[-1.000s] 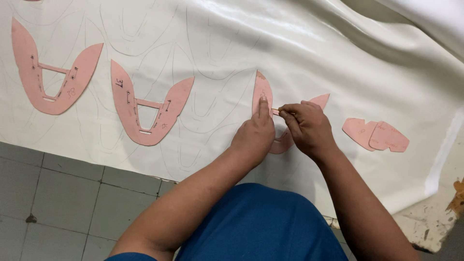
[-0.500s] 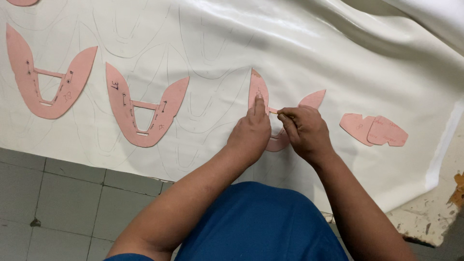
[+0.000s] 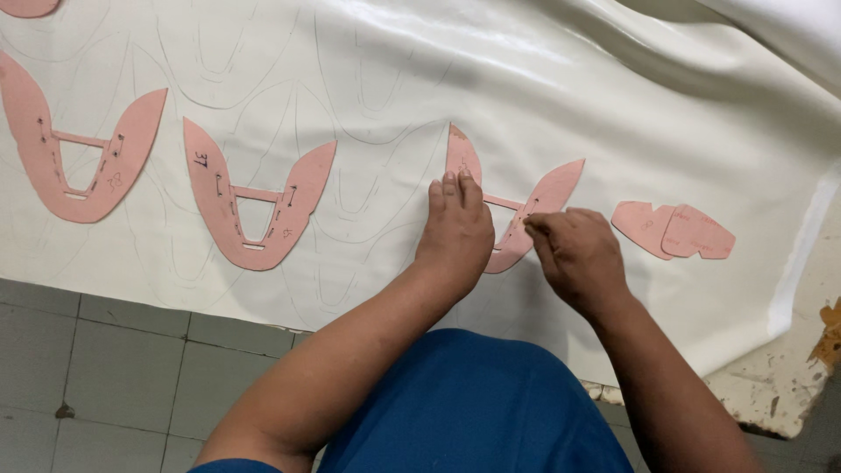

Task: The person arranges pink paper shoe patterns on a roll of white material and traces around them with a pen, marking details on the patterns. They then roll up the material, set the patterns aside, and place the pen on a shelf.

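Note:
A pink card pattern, shaped like a wide U with a thin crossbar, lies on a white sheet marked with traced outlines. My left hand lies flat on the pattern's left wing and presses it down, fingers together. My right hand is pinched at the inner edge of the right wing. It appears to grip a thin pen that its fingers mostly hide.
Two more pink U-shaped patterns lie on the sheet to the left. Two small overlapping pink pieces are to the right. A grey tiled floor lies below the sheet's front edge, and a worn pale surface at the right.
My right hand's fingertips have slid from the crossbar down and right to the right wing. The left hand has shifted slightly on the left wing.

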